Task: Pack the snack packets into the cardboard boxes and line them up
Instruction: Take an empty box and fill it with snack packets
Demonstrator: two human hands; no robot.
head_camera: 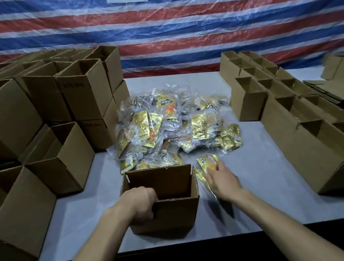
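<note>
Gold foil snack packets (207, 161), light and slick, lie lower centre under the spread right hand (221, 179); best pinched edgewise, while the left hand (142, 203) grips the brown cardboard box (178, 213).

Entry: one person, two arms in view.

- Left hand (142, 203): bare. It is at the near left corner of the box (174, 214). The back of the hand and the knuckles show; the fingertips are hidden inside the box.
- Left forearm (90, 248): bare, near-left of the box, unclothed from the wrist to the picture's lower edge.
- Right hand (222, 180): bare, just right of the box. The back of the hand shows, and the fingers are slightly blurred.
- Right forearm (278, 219): bare, near-right of the box, unclothed down to the lower edge.
</note>
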